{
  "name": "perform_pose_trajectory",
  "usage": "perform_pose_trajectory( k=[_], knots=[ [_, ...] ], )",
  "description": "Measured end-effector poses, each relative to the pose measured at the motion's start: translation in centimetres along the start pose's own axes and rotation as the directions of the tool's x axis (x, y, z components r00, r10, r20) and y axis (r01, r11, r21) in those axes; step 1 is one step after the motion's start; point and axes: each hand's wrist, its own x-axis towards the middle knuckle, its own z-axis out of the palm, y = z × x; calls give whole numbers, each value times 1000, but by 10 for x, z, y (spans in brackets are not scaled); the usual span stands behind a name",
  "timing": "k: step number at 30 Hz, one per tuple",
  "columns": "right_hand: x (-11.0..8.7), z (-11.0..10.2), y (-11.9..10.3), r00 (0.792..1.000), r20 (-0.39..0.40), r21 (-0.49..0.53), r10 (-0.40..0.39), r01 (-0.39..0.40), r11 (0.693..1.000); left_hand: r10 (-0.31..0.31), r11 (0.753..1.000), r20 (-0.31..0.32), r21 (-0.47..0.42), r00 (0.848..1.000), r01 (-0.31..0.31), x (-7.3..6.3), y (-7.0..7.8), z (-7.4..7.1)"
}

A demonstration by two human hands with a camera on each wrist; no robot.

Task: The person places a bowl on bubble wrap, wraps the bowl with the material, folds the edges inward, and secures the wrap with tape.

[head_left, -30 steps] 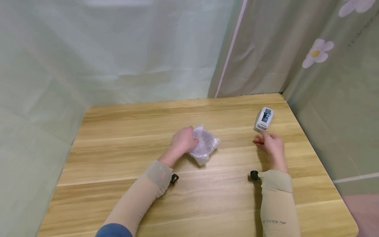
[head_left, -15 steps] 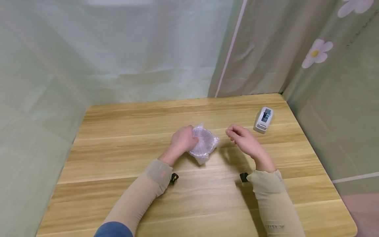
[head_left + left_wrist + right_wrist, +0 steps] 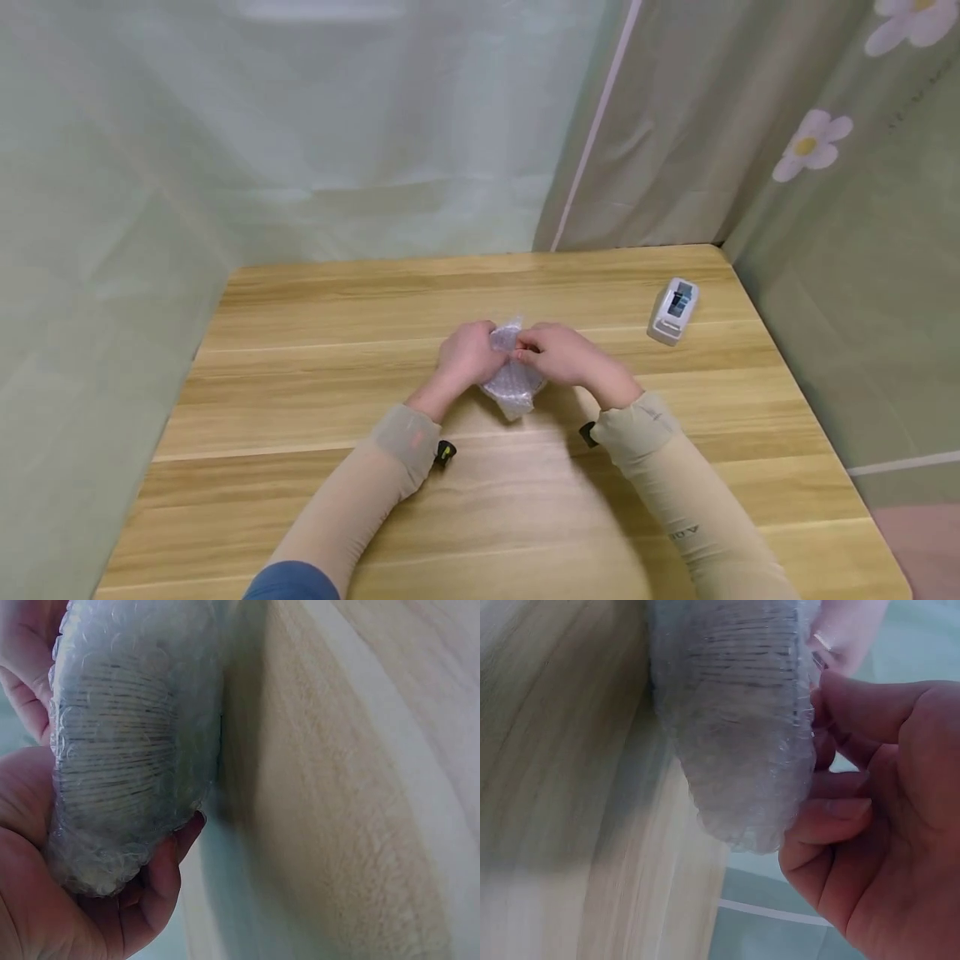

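A round, bowl-like dish wrapped in bubble wrap [image 3: 513, 385], with dark fine lines showing through the film, is near the middle of the wooden table. My left hand [image 3: 468, 354] grips its left side, thumb over the top and fingers curled beneath the edge, as the left wrist view shows. Above the wrap, my right hand [image 3: 564, 354] brings thumb and forefinger together on a small shiny bit of clear tape [image 3: 823, 643]. Its other fingers lie curled against the side of the wrapped dish. In the head view, the hands partly hide the dish's top.
A white tape dispenser [image 3: 673, 310] stands toward the back right of the table [image 3: 315, 383]. Pale green curtains [image 3: 360, 167] hang behind and beside the table, with flower prints on the right.
My right hand has left the tape dispenser and moved left to the top of the wrapped dish. The left hand has kept its grip in about the same place.
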Motion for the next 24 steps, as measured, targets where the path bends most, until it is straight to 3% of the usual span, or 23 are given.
perform_pose_trajectory(
  k=[14, 24],
  knots=[
    [8, -1, -1, 998, 11, -97, 65, -64, 993, -13, 999, -3, -42, 1000, 13, 4, 5, -3],
    [14, 8, -3, 996, 5, -172, 86, -84, 982, -16, 998, 1, -59, 1000, 16, 3, -1, 3]
  ],
)
